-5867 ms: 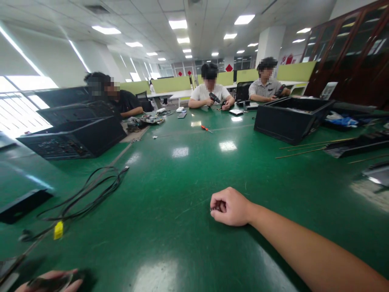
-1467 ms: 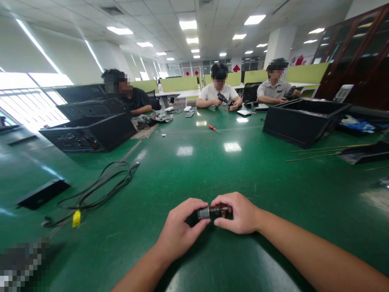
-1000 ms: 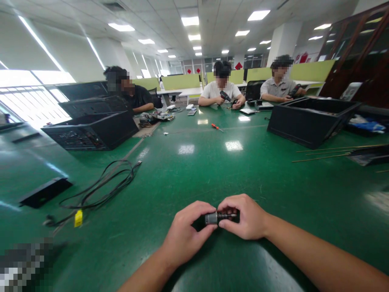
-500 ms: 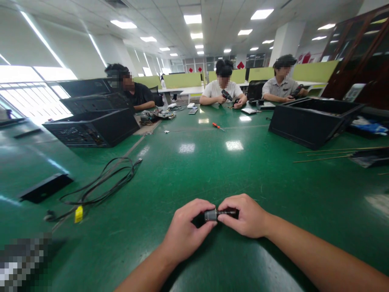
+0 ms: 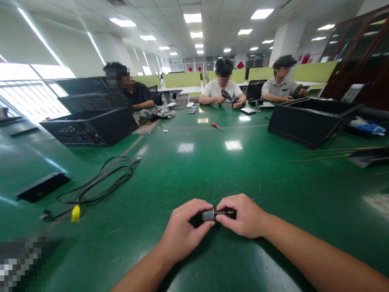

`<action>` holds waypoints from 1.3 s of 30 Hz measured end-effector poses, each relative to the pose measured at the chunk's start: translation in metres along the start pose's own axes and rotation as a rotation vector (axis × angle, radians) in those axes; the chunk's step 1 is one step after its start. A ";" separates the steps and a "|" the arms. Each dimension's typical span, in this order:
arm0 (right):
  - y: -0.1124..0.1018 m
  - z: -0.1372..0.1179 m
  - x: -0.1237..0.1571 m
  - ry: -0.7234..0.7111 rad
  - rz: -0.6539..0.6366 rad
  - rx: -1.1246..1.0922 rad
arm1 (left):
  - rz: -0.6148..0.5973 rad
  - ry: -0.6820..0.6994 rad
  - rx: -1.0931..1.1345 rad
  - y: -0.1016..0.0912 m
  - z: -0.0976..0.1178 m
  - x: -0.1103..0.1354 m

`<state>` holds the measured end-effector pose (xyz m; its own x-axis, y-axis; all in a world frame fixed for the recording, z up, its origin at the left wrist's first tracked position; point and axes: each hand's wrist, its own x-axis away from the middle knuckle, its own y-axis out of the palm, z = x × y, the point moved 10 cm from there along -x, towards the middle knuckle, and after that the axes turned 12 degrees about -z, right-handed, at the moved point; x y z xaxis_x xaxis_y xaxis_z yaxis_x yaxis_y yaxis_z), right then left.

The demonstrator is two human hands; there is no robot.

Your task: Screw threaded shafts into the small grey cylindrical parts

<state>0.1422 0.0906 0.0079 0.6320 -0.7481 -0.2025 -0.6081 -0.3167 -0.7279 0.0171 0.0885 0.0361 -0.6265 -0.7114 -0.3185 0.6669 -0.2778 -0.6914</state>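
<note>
My left hand (image 5: 181, 230) grips a small grey metal cylinder (image 5: 208, 215), its thumb and fingers closed around the sides. From the cylinder's right end runs a dark ribbed shaft (image 5: 224, 212), which looks like a screw or a coiled spring. Thumb and fingertips of my right hand (image 5: 244, 215) pinch this part where it meets the cylinder. The piece lies level, low over the green table (image 5: 194, 174) near its front. Its far right end is partly hidden by my right fingers.
A looped black cable (image 5: 100, 190) with a yellow tag lies left. Black computer cases (image 5: 91, 127) stand at left and a black case (image 5: 310, 125) at right. An orange screwdriver (image 5: 216, 125) lies farther back. Thin rods (image 5: 322, 154) lie right. Three people sit across the table.
The view has shifted slightly, so everything sits a little further left in it. Both hands keep the same hold on the piece.
</note>
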 end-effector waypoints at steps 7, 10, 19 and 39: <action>0.000 0.001 0.000 0.001 0.003 0.005 | -0.001 -0.007 0.003 -0.001 0.001 0.001; -0.001 0.001 0.001 0.002 0.002 0.002 | 0.002 -0.005 0.012 -0.001 0.002 0.000; 0.000 0.000 0.001 0.000 0.006 0.010 | -0.002 -0.008 -0.006 0.000 0.000 0.001; -0.001 0.000 0.001 0.000 0.009 0.016 | 0.000 0.010 -0.006 -0.002 0.002 0.002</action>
<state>0.1440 0.0904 0.0083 0.6266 -0.7507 -0.2092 -0.6062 -0.3009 -0.7362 0.0157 0.0868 0.0377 -0.6307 -0.7048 -0.3248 0.6644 -0.2743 -0.6952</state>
